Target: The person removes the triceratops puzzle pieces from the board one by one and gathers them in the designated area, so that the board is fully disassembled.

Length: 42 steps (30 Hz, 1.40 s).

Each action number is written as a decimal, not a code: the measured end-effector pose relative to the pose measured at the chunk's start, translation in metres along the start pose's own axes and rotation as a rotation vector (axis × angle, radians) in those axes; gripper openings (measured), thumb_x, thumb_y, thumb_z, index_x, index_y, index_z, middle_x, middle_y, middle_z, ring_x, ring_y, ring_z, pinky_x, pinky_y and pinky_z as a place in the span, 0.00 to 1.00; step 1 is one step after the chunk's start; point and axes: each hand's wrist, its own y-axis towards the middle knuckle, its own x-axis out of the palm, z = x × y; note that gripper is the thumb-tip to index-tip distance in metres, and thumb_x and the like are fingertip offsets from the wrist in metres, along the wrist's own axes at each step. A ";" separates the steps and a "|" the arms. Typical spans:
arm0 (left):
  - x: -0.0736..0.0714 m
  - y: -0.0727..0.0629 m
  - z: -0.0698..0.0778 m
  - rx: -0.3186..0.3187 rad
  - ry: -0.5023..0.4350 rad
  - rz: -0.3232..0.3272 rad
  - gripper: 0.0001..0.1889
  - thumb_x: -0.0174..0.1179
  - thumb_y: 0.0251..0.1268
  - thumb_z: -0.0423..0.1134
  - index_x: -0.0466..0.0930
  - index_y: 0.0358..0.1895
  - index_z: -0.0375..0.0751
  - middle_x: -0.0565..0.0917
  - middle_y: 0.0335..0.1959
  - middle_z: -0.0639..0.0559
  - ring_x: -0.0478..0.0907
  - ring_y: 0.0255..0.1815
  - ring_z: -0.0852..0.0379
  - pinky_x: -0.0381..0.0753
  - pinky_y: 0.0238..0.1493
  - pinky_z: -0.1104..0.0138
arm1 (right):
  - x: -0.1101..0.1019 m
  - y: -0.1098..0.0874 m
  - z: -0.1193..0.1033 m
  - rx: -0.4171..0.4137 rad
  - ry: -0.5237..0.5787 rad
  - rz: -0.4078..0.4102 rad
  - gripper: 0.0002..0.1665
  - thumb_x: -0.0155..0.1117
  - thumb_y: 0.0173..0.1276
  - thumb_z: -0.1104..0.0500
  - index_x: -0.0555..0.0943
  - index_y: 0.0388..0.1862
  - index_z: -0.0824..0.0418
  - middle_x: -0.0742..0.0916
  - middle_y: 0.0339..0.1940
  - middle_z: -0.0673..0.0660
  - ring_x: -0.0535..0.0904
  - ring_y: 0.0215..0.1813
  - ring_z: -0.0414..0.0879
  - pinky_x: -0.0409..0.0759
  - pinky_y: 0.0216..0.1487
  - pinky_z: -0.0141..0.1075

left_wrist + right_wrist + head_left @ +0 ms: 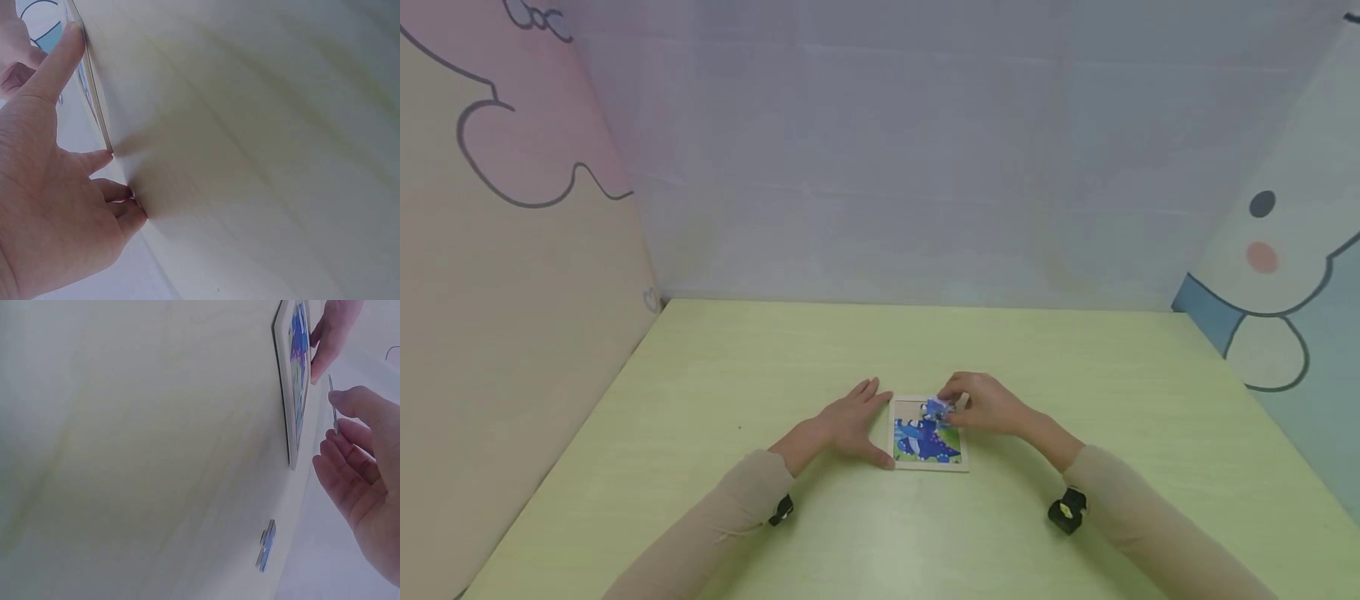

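A jigsaw puzzle in a pale wooden frame lies on the table, its joined pieces showing a blue dinosaur. Bare backing shows at its upper left. My left hand spreads along the frame's left side, thumb at the lower corner and index finger at the upper one. Over the frame's upper right, my right hand pinches a blue puzzle piece between thumb and fingers. In the right wrist view that puzzle piece is edge-on, raised off the frame. Another loose puzzle piece lies on the table there.
The pale yellow-green table extends around the puzzle on all sides. A plain hanging backdrop stands behind it, and panels with cartoon figures flank it. Dark straps with small devices sit at both wrists.
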 end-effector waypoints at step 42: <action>0.003 0.001 -0.003 -0.012 0.059 0.002 0.56 0.64 0.39 0.66 0.50 0.70 0.41 0.44 0.72 0.38 0.39 0.72 0.44 0.51 0.68 0.53 | -0.048 -0.072 0.080 0.068 -0.068 0.078 0.14 0.65 0.54 0.69 0.79 0.40 0.74 0.82 0.36 0.61 0.78 0.40 0.55 0.80 0.37 0.39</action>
